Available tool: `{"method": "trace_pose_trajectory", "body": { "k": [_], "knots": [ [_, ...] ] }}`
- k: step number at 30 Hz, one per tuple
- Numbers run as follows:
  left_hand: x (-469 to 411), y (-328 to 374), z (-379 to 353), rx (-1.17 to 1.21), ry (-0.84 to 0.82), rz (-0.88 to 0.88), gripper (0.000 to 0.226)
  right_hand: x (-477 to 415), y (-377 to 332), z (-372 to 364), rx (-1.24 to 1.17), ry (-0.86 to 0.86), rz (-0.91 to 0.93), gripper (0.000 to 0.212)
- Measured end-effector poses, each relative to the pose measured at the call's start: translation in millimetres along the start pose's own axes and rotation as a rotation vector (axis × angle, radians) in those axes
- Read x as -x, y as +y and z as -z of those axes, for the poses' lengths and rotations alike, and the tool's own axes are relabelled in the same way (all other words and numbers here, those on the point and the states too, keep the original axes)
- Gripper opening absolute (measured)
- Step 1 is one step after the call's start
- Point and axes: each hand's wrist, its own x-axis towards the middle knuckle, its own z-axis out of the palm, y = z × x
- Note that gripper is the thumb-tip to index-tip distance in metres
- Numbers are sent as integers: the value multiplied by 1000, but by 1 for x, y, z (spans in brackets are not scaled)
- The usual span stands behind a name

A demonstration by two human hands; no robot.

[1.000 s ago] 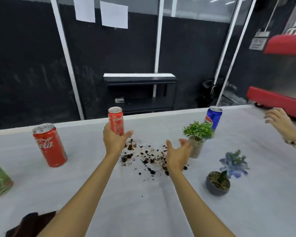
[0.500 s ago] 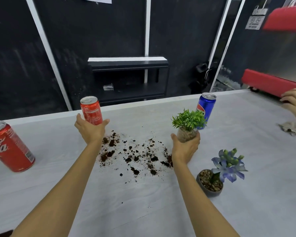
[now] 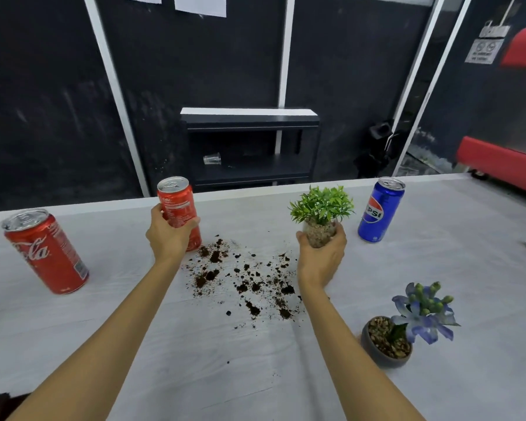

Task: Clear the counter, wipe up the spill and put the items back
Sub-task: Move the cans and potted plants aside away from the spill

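The counter (image 3: 195,360) lies bare toward its near edge, both forearms reaching across it. Spilled soil (image 3: 243,281) sits mid-counter between them. The left hand (image 3: 167,238) wraps the slim red can (image 3: 178,208) near the far edge; the right hand (image 3: 322,259) cups the green plant pot (image 3: 319,220), beside the blue can (image 3: 380,209).
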Motion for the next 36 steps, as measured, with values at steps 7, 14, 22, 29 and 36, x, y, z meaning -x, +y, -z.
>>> {"method": "trace_pose_trajectory", "body": {
  "k": [7,14,22,29,36],
  "knots": [
    [28,16,91,-87,69,-59,76,63,-45,-51,-30,-314,92,77],
    [69,-3,224,-109,305,26,78,184,-75,-95,-39,-680,148,71],
    [99,-51,340,-167,584,153,76,312,-74,-124,-45,-1123,266,66],
    [98,-85,368,-133,591,166,75,353,-50,-144,28,-1239,303,71],
    [90,-95,362,-106,557,167,71,344,-48,-140,5,-1289,258,87]
  ]
}}
